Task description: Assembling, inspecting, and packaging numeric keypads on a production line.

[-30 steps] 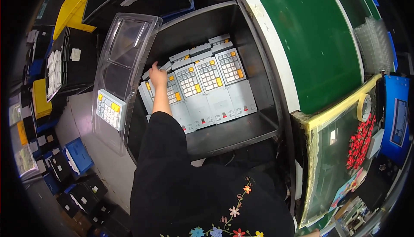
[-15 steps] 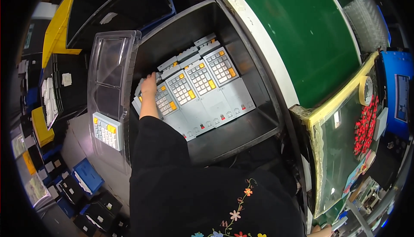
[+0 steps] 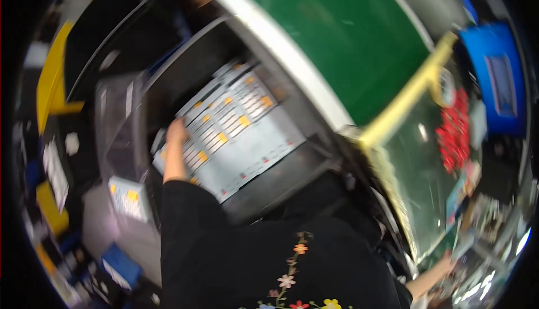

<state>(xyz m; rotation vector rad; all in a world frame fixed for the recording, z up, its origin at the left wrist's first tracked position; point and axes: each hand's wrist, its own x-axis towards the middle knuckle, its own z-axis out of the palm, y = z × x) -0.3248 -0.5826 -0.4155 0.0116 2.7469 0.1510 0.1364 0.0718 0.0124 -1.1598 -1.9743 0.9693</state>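
Note:
A black bin (image 3: 281,181) holds several light grey keypad units (image 3: 255,135), with white and orange keys, packed side by side. My left hand (image 3: 177,133) rests against the left end of that row; blur hides how its fingers are set. Far to the lower right, beside the clear-covered tabletop, my right hand (image 3: 444,265) reaches out by a pale flat piece (image 3: 464,246). Its fingers are smeared, and I cannot tell if they touch that piece.
Left of the bin stands a clear plastic tray (image 3: 120,123) with one grey keypad unit (image 3: 129,199) near its lower end. A green work surface (image 3: 337,33) with a white edge borders the bin. Red small parts (image 3: 453,132) lie in a heap at right, near a blue bin (image 3: 494,73).
The view has swung and blurred, so the bin now sits further left. My right hand has reached further into view at the lower right. My left hand stays at the keypad units.

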